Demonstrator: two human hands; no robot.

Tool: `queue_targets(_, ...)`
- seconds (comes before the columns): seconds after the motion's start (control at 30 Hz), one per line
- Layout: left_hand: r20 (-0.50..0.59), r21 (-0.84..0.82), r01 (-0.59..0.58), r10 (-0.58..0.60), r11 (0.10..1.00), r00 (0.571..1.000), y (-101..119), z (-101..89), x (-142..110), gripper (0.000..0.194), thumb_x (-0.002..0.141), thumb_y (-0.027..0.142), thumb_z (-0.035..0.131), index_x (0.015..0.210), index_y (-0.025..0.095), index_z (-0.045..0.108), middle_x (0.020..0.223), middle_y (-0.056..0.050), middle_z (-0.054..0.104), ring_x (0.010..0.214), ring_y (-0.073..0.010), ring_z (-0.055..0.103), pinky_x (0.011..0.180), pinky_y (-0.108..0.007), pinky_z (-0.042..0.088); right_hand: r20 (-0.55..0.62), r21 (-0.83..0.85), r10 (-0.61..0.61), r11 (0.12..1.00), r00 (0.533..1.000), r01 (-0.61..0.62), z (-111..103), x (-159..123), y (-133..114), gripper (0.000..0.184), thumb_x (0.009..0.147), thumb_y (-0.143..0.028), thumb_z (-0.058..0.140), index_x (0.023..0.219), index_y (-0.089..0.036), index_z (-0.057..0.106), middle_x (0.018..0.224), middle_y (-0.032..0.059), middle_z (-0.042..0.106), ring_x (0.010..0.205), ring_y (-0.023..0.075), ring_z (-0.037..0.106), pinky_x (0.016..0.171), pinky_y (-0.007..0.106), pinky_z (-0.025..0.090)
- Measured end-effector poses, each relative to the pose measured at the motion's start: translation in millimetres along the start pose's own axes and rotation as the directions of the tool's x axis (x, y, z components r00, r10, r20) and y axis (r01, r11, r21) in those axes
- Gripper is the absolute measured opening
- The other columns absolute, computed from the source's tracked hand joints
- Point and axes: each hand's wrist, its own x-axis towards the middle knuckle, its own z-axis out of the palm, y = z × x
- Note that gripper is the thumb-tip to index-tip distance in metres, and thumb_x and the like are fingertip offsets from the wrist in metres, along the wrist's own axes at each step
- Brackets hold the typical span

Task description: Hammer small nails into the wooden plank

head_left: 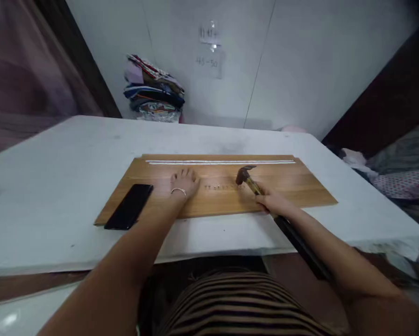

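Observation:
A wooden board (160,184) with wood grain lies flat on the white table. My left hand (186,182) rests palm down on it, fingers stretched out, a thin bracelet at the wrist. Gripped in my right hand (270,199) is a claw hammer (246,176), held partway up its shaft; the dark handle runs back under my forearm. Its head is over the board, at the right end of a row of small nails (218,187). Whether the head touches a nail I cannot tell. Two thin white strips (219,162) run along the board's far side.
A black phone (130,205) lies across the board's left front part. The white table (72,186) extends around the board. Folded cloths (155,91) are stacked at the back against the wall, under paper notes (209,60). More fabric (405,184) hangs beyond the table's right edge.

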Motion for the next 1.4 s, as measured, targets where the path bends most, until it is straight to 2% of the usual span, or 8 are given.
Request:
queue_targets(0.13, 0.0, -0.004, 0.008, -0.008, 1.0, 1.0, -0.1, 1.4, 1.1, 0.053, 0.099, 0.045, 0.032, 0.136, 0.02, 0.06, 0.156, -0.013, 0.051, 0.146, -0.0303, 0.04, 0.114, -0.049, 0.035, 0.018, 0.013, -0.01, 1.0, 1.0, 0.01, -0.1, -0.8, 1.6, 0.059, 0.076, -0.017, 0.056, 0.134, -0.016, 0.054, 0.05, -0.0115, 0.043, 0.036, 0.0105, 0.042, 0.035, 0.022, 0.036)
queue_targets(0.33, 0.004, -0.004, 0.015, -0.015, 1.0, 1.0, -1.0, 3.2, 2.6, 0.057, 0.1, 0.046, 0.031, 0.142, 0.019, 0.057, 0.16, -0.013, 0.047, 0.149, -0.0303, 0.038, 0.115, -0.048, 0.034, 0.039, -0.01, 0.017, 1.0, 0.999, -0.017, 1.8, 0.0, 1.4, 0.044, 0.077, -0.018, 0.054, 0.121, -0.017, 0.056, 0.047, -0.0116, 0.043, 0.035, 0.0109, 0.041, 0.035, 0.022, 0.034)
queue_targets(0.8, -0.002, -0.009, 0.011, -0.011, 1.0, 1.0, 0.6, 1.4, 1.2, 0.058, 0.1, 0.046, 0.03, 0.142, 0.018, 0.058, 0.158, -0.013, 0.05, 0.146, -0.0293, 0.04, 0.116, -0.048, 0.033, 0.045, 0.035, -0.001, 0.999, 0.999, 0.0, -1.3, 2.3, 4.3, 0.047, 0.076, -0.017, 0.056, 0.123, -0.02, 0.054, 0.046, -0.0111, 0.045, 0.036, 0.012, 0.043, 0.035, 0.022, 0.035)
queue_targets(1.0, 0.003, -0.013, 0.016, -0.015, 1.0, 1.0, 1.5, -1.0, -0.2, 0.056, 0.099, 0.046, 0.032, 0.142, 0.021, 0.057, 0.156, -0.012, 0.051, 0.146, -0.0295, 0.04, 0.115, -0.048, 0.033, 0.055, 0.017, -0.011, 1.0, 0.998, 0.01, 0.9, 2.2, 5.5, 0.037, 0.076, -0.018, 0.058, 0.113, -0.019, 0.056, 0.048, -0.0111, 0.045, 0.035, 0.0104, 0.043, 0.035, 0.021, 0.035)
queue_targets(1.2, 0.002, -0.013, 0.012, -0.012, 1.0, 1.0, 1.7, -2.0, -0.7, 0.055, 0.099, 0.045, 0.032, 0.14, 0.02, 0.058, 0.156, -0.013, 0.051, 0.144, -0.0295, 0.041, 0.115, -0.048, 0.033, 0.046, -0.004, -0.011, 1.0, 0.999, 0.011, 1.8, 2.5, 7.3, 0.044, 0.076, -0.019, 0.056, 0.12, -0.019, 0.056, 0.047, -0.0123, 0.043, 0.034, 0.0107, 0.042, 0.035, 0.021, 0.035)
queue_targets(1.4, -0.009, -0.011, 0.008, -0.008, 1.0, 1.0, 0.5, 0.1, 0.2, 0.056, 0.099, 0.046, 0.03, 0.14, 0.019, 0.058, 0.155, -0.013, 0.052, 0.145, -0.0298, 0.041, 0.115, -0.049, 0.034, 0.052, -0.016, 0.008, 1.0, 0.999, -0.008, -2.1, 1.3, 2.8, 0.037, 0.076, -0.019, 0.057, 0.113, -0.02, 0.055, 0.047, -0.0112, 0.044, 0.036, 0.0117, 0.043, 0.037, 0.022, 0.036)
